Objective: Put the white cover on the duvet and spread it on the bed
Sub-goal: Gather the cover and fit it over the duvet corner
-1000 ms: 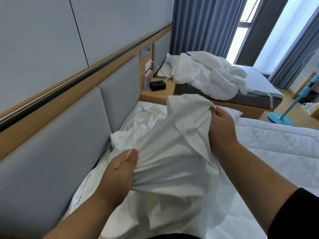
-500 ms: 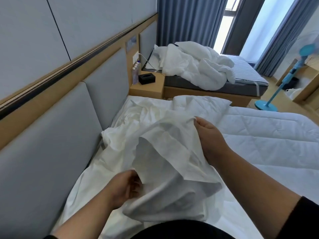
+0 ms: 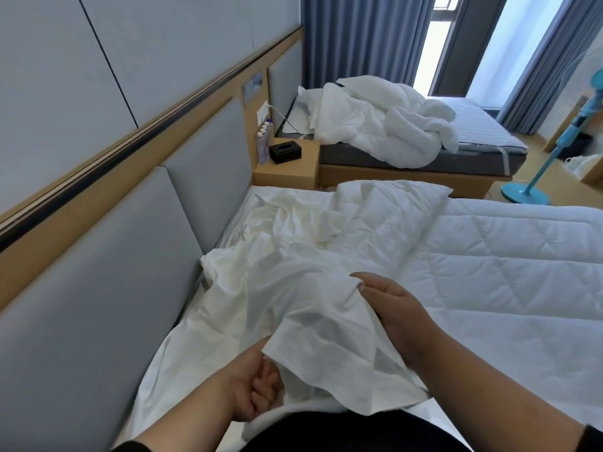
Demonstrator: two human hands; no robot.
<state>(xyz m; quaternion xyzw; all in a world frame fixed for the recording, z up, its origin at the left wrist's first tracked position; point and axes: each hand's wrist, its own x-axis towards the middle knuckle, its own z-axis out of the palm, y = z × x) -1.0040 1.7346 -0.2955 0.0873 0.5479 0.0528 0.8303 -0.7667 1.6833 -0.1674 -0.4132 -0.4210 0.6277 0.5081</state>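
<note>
Head view: the white cover was seen bunched at the headboard edge of the bed, partly over the quilted duvet. One fold was pinched by the right hand. Another fold was gripped in the curled fingers of the left hand, palm up.

The white cover is lying crumpled along the head end of the bed, bunching up against the grey headboard, with one wrinkled fold lifting off the bed nearest the camera. The white quilted duvet is lying spread flat beside it, its near corner folding back over the cover's edge.
</note>
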